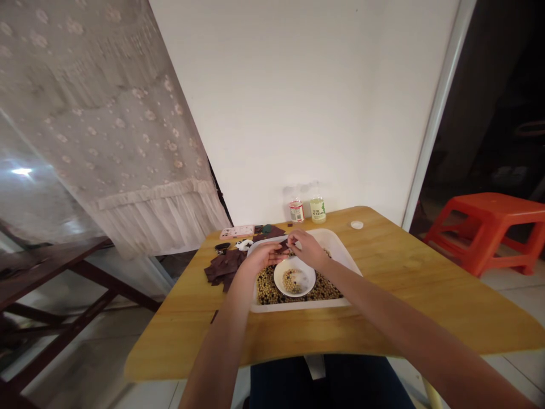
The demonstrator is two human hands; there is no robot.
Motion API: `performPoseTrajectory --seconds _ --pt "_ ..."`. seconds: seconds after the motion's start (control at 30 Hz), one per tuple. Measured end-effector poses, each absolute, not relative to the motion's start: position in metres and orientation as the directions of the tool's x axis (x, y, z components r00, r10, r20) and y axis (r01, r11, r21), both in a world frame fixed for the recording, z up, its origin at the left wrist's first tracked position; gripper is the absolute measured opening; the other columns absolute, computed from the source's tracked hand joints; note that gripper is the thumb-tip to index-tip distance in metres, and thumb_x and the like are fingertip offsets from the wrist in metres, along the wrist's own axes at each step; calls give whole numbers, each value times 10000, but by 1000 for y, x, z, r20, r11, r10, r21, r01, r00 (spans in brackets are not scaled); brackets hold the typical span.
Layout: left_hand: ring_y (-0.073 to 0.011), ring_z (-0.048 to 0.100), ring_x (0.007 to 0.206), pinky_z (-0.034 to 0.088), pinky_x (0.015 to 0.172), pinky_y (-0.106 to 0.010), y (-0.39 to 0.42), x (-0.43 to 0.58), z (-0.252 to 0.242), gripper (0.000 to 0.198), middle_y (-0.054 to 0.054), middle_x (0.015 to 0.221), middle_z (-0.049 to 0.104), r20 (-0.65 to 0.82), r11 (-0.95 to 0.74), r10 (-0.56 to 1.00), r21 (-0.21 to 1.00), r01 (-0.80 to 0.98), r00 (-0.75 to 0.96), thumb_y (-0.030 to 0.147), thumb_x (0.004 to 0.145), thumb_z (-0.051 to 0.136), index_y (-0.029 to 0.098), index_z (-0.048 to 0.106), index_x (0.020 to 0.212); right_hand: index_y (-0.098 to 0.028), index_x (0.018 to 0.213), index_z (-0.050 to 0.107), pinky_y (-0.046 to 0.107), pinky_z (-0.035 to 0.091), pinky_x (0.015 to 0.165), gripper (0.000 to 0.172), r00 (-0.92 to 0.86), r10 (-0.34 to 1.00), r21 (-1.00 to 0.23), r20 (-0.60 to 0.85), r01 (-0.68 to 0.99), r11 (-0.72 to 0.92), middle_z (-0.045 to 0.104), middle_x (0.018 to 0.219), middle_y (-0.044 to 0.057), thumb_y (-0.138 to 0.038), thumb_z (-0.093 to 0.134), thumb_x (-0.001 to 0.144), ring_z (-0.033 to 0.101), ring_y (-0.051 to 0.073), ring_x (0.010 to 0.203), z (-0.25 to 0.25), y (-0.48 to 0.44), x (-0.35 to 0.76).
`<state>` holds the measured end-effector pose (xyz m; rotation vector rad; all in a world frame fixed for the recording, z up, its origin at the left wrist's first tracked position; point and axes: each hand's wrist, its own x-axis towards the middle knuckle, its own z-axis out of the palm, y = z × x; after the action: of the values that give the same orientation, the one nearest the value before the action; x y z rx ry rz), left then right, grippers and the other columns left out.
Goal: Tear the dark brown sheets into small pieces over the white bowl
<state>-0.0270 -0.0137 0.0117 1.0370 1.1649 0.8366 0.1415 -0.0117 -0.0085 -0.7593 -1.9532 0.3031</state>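
Over the far side of a white tray (pixel 355 267), my left hand (pixel 264 254) and my right hand (pixel 307 250) meet. Between their fingers is a small dark brown piece (pixel 284 245) that looks like cloth. My left hand holds its left side, palm turned up; the fingertips of my right hand pinch it from the right. Tan and dark beads or beans (pixel 266 288) cover the tray's bottom. A white bowl (pixel 294 292) stands among them, just below my hands, holding more of the tan ones. Left of the tray lies a pile of dark brown cloth pieces (pixel 223 267).
At the table's (pixel 404 289) back stand two labelled bottles, one red-labelled (pixel 296 211) and one pale green (pixel 317 210). A white lid (pixel 356 225), a pink phone (pixel 237 232) and a crumpled white thing (pixel 244 245) lie about. An orange stool (pixel 494 221) stands at the right.
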Motion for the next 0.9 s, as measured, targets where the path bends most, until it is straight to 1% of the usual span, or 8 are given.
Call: performPoseTrajectory --seconds 0.1,0.27,0.6,0.9 --pt "-151 663 660 506 619 -226 -14 -27 12 81 -83 795 696 -314 322 926 947 -3 210 178 720 571 134 610 776 -191 715 455 253 391 681 131 -321 627 -508 710 383 771 499 755 11 -61 449 710 485 135 729 -8 -12 141" --pt "-161 666 692 512 669 -251 -14 -27 11 94 -89 816 697 -307 316 928 949 -8 213 172 726 560 131 616 790 -188 718 458 248 389 679 129 -323 632 -507 704 393 767 501 753 14 -58 456 713 484 134 728 -8 -12 141" --pt "-154 665 669 514 649 -239 -16 -25 14 62 -75 771 697 -317 326 927 945 -10 200 156 732 557 132 595 774 -186 718 459 250 391 678 132 -322 625 -507 711 381 773 501 751 13 -54 453 712 483 133 724 -9 -11 141" --pt "-154 665 667 511 626 -230 -16 -25 15 86 -83 772 696 -330 337 923 942 -2 197 160 747 528 129 599 782 -186 720 455 251 393 680 129 -322 619 -506 716 371 779 494 759 13 -57 453 714 481 132 724 -10 -11 141"
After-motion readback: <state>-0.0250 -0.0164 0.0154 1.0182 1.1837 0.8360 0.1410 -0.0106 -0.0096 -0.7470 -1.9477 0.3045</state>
